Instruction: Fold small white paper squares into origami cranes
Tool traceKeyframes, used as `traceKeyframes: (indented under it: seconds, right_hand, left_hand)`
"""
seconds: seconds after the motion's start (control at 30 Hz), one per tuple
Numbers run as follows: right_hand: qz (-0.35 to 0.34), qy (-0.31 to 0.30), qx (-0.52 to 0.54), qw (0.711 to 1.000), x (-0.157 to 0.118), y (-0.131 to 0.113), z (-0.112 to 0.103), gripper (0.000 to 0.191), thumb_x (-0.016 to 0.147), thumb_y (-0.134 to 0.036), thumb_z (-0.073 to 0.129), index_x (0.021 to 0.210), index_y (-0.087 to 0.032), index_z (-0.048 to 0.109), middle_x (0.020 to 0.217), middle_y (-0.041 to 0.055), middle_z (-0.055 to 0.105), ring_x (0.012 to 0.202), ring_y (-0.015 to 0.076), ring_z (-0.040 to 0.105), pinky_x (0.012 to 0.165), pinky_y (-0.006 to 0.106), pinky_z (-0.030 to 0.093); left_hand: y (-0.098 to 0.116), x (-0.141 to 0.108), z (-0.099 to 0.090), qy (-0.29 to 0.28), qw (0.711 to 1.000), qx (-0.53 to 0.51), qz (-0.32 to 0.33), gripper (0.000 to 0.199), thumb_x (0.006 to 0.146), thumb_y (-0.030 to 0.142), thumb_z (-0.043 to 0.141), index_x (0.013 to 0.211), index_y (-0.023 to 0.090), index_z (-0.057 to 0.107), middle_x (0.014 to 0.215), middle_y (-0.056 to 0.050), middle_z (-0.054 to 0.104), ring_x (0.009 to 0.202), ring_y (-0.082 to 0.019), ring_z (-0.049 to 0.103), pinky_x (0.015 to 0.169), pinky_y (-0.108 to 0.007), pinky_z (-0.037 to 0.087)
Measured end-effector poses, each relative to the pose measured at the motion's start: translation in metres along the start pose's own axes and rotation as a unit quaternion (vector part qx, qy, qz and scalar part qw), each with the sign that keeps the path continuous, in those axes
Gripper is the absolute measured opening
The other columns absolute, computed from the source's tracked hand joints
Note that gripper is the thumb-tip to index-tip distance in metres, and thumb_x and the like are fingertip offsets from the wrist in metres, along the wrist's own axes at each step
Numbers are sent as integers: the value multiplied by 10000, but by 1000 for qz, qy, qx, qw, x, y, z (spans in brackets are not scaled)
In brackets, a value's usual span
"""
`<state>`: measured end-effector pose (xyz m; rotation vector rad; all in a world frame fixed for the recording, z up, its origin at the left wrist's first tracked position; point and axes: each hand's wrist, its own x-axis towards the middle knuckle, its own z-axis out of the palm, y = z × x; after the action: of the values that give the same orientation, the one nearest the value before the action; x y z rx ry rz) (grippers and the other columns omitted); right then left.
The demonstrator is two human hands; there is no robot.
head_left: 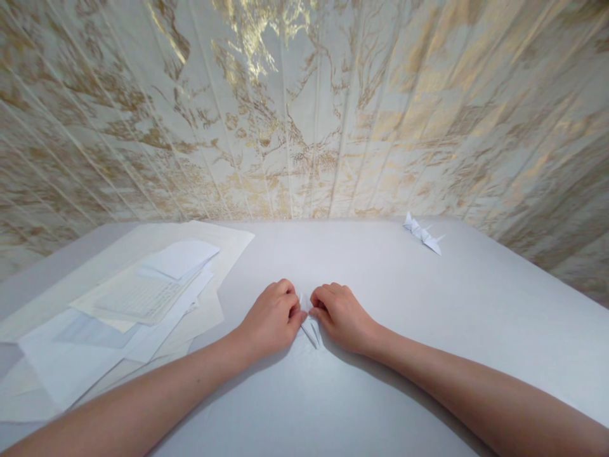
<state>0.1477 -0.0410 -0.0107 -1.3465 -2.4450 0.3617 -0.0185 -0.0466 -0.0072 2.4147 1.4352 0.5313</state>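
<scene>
A small piece of folded white paper (311,331) lies between my hands in the middle of the white table. Its narrow pointed ends reach down toward me, while its upper part is partly covered by fingers. My left hand (277,315) pinches its left side with thumb and curled fingers. From the other side, my right hand (341,316) grips the right edge in a similar pinch. The fingertips of both hands are close together, and the paper stays low at the tabletop.
On the left lies a spread pile of paper sheets (162,298), white and cream, one with handwriting. A row of small folded paper cranes (421,235) rests at the table's back right. Behind the white table (428,304) rises a wall covering with gold patterns (304,127).
</scene>
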Motion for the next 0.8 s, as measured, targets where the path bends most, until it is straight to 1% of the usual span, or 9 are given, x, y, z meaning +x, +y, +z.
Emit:
traceKeyframes:
  seconds: [0.07, 0.17, 0.3, 0.4, 0.5, 0.6, 0.67, 0.73, 0.8]
  right_hand:
    - [5, 4, 5, 1000, 0, 0, 1, 15, 810, -165, 563, 815, -154, 553, 775, 35, 610, 753, 168, 526, 698, 281, 345]
    - [18, 13, 9, 1000, -1, 0, 1, 87, 800, -164, 578, 870, -148, 530, 780, 38, 605, 748, 169, 529, 695, 282, 353]
    - [27, 15, 2, 1000, -1, 0, 2, 112, 801, -199, 590, 876, -156, 520, 757, 31, 601, 731, 171, 530, 684, 281, 356]
    - [19, 10, -1, 1000, -1, 0, 2, 82, 814, -214, 580, 857, -163, 532, 777, 33, 612, 747, 171, 534, 689, 279, 356]
    - [10, 5, -6, 1000, -1, 0, 1, 74, 823, -221, 574, 860, -164, 543, 807, 38, 623, 771, 175, 538, 698, 284, 354]
    - [5, 4, -16, 1000, -1, 0, 2, 85, 826, -228, 580, 875, -165, 549, 811, 38, 621, 780, 173, 539, 704, 286, 348]
    - [4, 5, -29, 1000, -1, 1, 2, 91, 824, -241, 590, 860, -165, 554, 803, 36, 616, 774, 170, 538, 697, 284, 342]
    - [10, 2, -48, 999, -1, 1, 1, 113, 822, -273, 596, 826, -165, 564, 790, 36, 612, 764, 172, 539, 686, 285, 335]
    - [21, -5, -64, 998, -1, 1, -2, 147, 818, -308, 597, 791, -165, 574, 774, 37, 611, 760, 180, 542, 677, 287, 331]
  left_hand:
    - [1, 0, 0, -2, 1000, 1, -3, 173, 760, 179, 537, 588, 159, 536, 797, -49, 522, 776, -183, 508, 727, -322, 421]
    - [1, -1, 0, -1, 1000, 2, -3, 161, 758, 171, 539, 598, 163, 516, 801, -44, 516, 780, -183, 502, 731, -323, 414]
    - [-1, -2, 1, 11, 1000, 3, -11, 79, 734, 158, 562, 715, 176, 487, 795, -25, 513, 769, -182, 486, 722, -331, 412]
    - [-2, -2, 2, 23, 999, -20, -33, 145, 714, 143, 580, 792, 179, 463, 822, -25, 532, 781, -182, 496, 731, -335, 422]
    - [-3, -3, 3, 32, 998, -47, -42, 225, 705, 119, 585, 895, 179, 480, 872, -32, 557, 825, -186, 518, 771, -350, 431]
    - [-5, -3, 3, 28, 997, -63, -18, 453, 704, 102, 591, 1129, 198, 468, 902, -26, 568, 860, -183, 532, 836, -365, 424]
    - [-7, -3, 3, 19, 998, -58, 9, 532, 721, 111, 585, 1219, 243, 456, 917, -21, 559, 882, -178, 527, 856, -354, 421]
    - [-8, -3, 2, 10, 999, -44, 26, 483, 747, 135, 572, 1203, 280, 510, 944, -26, 543, 899, -178, 518, 854, -339, 426]
    - [-8, -4, 3, 8, 999, -34, 31, 413, 769, 156, 560, 1162, 283, 563, 980, -36, 532, 903, -178, 517, 852, -336, 432]
